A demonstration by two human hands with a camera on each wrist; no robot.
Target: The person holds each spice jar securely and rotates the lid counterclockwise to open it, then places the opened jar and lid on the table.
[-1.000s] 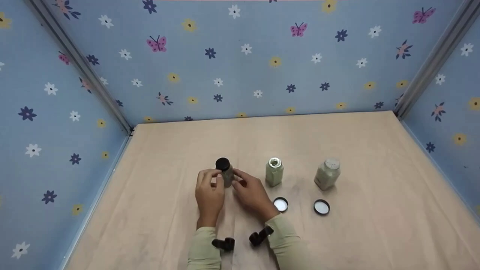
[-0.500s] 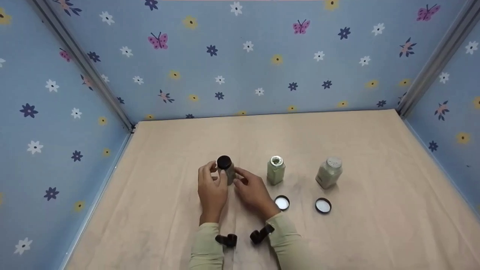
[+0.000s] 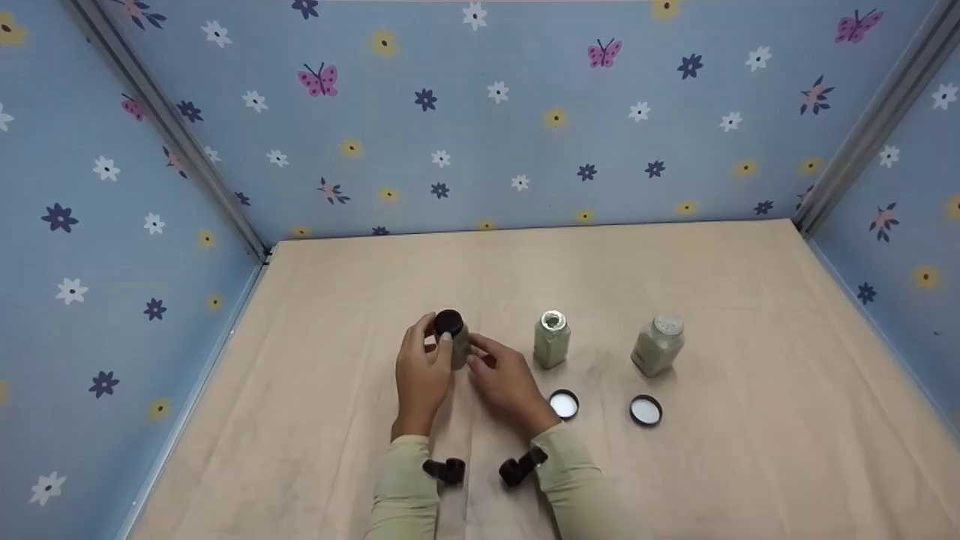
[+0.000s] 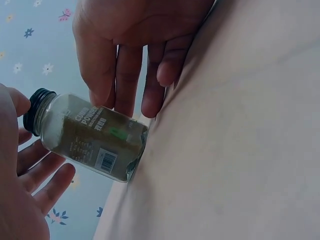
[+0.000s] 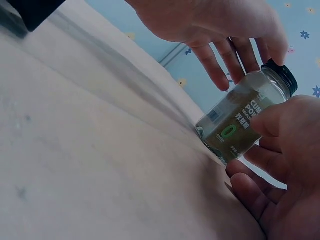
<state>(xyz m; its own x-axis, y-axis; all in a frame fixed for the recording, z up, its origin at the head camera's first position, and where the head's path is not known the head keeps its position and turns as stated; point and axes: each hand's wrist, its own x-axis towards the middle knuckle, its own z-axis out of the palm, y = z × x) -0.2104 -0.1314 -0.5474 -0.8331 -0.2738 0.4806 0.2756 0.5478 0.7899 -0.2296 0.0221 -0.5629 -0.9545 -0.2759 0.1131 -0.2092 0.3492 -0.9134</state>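
Note:
A clear glass jar of cumin powder (image 3: 460,352) with a black screw lid (image 3: 448,322) stands upright on the tablecloth. My left hand (image 3: 421,379) holds the lid, thumb on its near side and fingers along the left. In the left wrist view, the thumb presses the lid (image 4: 37,111) while the other fingers spread out beyond the jar. My right hand (image 3: 506,382) grips the jar's body low on its right side. From the right wrist, its thumb lies across the printed label (image 5: 240,125), with the fingers around the base.
Right of my hands stands a lidless green-filled glass bottle (image 3: 552,345), its mouth edged with foil. Farther right is a jar with a perforated white top (image 3: 667,325). Two black-rimmed lids lie upturned before them, a left lid (image 3: 564,405) and a right lid (image 3: 646,411). Patterned panels (image 3: 480,135) enclose the table.
My left thumb and fingers have shifted up and around the lid, after sitting lower and then loosening from it. The right hand keeps its hold on the jar, and the view has tilted slightly.

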